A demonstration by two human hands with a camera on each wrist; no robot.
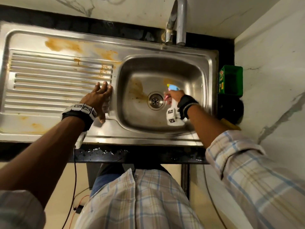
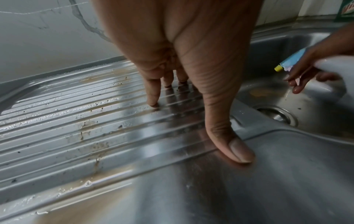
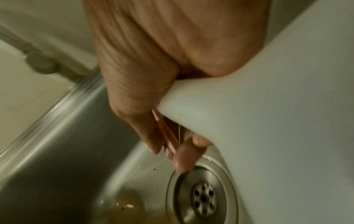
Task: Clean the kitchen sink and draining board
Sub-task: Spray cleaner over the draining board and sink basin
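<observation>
The steel sink basin point(image 1: 165, 68) has brown stains left of its drain point(image 1: 155, 100). The ribbed draining board point(image 1: 49, 83) to its left is stained brown too. My left hand point(image 1: 103, 101) rests with spread, straight fingers on the board beside the basin's left rim; its fingertips point(image 2: 153, 103) and thumb touch the ribs and it holds nothing. My right hand point(image 1: 174, 95) grips a white spray bottle point(image 1: 171, 87) with a blue head over the basin, close to the drain point(image 3: 203, 197). Its fingers point(image 3: 182, 159) curl round the pink trigger point(image 3: 168, 139).
A curved steel tap point(image 1: 178, 22) rises behind the basin. A green box point(image 1: 231, 80), a dark round object point(image 1: 231, 109) and a yellow item point(image 1: 229, 123) sit on the narrow ledge right of the sink. Marble walls close in at the back and right.
</observation>
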